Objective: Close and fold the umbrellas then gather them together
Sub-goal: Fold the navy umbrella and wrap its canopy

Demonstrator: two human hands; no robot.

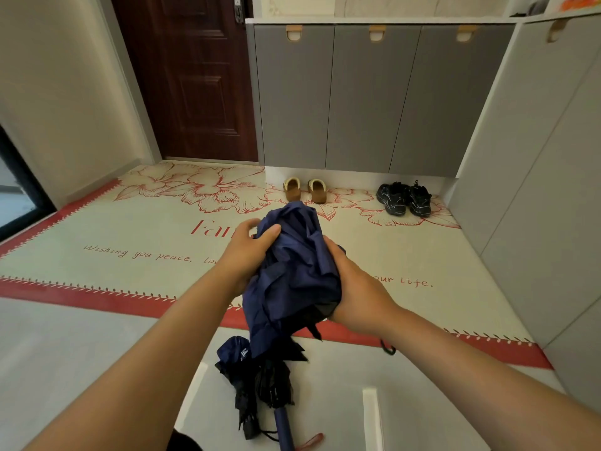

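A navy blue umbrella with loose, crumpled fabric is held up in front of me, above the floor. My left hand grips its upper left side, thumb over the cloth. My right hand clasps its lower right side. Below it on the grey floor lie two collapsed umbrellas side by side: a dark navy one on the left and a black one with a blue handle on the right. A thin black strap hangs under my right wrist.
A cream and red floral mat covers the floor ahead. Tan slippers and black sneakers stand by grey cabinets. A dark wooden door is at the back left. More grey cabinet fronts line the right.
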